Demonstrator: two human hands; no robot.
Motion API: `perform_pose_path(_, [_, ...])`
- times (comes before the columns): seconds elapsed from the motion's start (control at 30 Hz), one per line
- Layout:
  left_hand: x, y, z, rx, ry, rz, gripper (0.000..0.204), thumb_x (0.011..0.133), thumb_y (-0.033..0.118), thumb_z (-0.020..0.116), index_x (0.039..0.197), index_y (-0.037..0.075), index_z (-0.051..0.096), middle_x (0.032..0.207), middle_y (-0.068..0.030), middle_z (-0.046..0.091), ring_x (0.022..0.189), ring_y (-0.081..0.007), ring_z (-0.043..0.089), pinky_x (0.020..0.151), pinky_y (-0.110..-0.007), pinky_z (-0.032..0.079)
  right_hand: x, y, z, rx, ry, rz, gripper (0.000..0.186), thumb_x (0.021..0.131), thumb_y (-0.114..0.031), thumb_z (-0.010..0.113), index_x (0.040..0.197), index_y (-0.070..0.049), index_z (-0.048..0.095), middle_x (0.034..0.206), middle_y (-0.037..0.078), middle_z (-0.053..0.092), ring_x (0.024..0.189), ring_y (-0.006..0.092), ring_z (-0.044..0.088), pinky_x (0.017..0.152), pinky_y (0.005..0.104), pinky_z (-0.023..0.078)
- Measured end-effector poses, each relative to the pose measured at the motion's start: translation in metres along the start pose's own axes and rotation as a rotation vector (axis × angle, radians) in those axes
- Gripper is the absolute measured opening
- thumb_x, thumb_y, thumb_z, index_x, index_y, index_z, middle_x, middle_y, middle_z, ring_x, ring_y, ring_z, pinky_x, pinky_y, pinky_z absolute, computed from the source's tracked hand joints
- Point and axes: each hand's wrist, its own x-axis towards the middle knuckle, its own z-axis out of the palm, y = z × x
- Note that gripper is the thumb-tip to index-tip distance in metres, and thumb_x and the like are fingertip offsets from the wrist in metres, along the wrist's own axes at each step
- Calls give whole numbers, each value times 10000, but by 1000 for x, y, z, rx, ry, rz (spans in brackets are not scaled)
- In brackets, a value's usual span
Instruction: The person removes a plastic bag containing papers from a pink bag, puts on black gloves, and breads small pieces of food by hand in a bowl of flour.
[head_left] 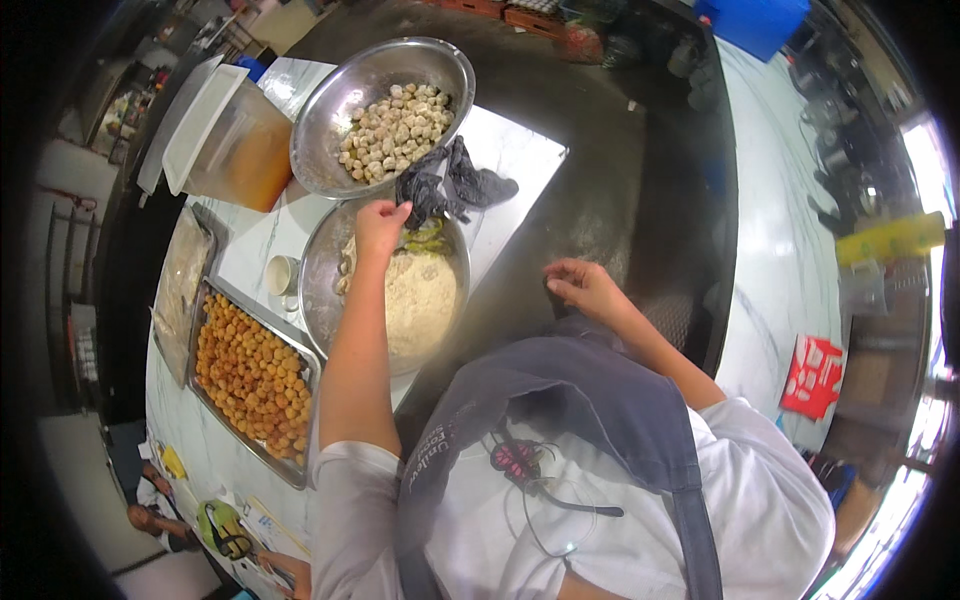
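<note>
My left hand (380, 232) reaches over the lower steel bowl (312, 300), its fingers closed at the edge of a crumpled black glove (432, 190). More of the black glove material spreads over the table corner to the right. Below that hand, the bowl holds pale flour (420, 295) and some green pieces (428, 240). Behind it stands a larger steel bowl (325, 120) with many flour-coated balls (398, 128). My right hand (592, 292) hovers in front of my dark apron (560, 375), fingers curled toward the thumb; whether anything small is inside is hidden.
On the left are a tray of golden-brown balls (245, 365), a white cup (281, 274), a bag of pale powder (183, 285) and a tub of orange liquid (240, 145). Another marble counter (775, 230) runs along the right, with a red packet (812, 378). Other people sit lower left.
</note>
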Motion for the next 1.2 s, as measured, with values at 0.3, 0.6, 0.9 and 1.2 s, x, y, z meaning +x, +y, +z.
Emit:
perform_pose_path(0.3, [41,92,-64,-815,-205,-123,144,892,140,554,1009,57,554,869,-8,606,763,-106,570,727,-260,465,85,-14,-143,54,105,-24,212,832,-134,607,1005,-12,623,833,20,624,751,87,543,666,239,437])
perform_pose_path(0.6, [70,208,-95,-480,-340,107,181,886,195,574,1008,61,585,848,46,595,793,-38,527,767,-193,402,203,-171,-147,86,-25,-600,235,825,-127,615,1024,-4,598,917,57,629,858,116,578,748,258,453])
perform_pose_path(0.9, [67,238,-91,-403,-382,291,226,819,172,650,995,51,579,862,24,601,820,-48,534,779,-206,406,279,-269,-81,320,-694,-602,87,773,-100,683,780,-47,615,747,-26,602,709,55,545,701,193,415])
perform_pose_path(1.2, [56,220,-101,-898,-291,683,101,826,53,592,915,10,614,974,-53,565,950,-166,536,887,-295,386,257,-295,-94,-46,-872,-584,121,849,-190,621,788,-93,583,714,-88,503,700,16,445,661,195,369])
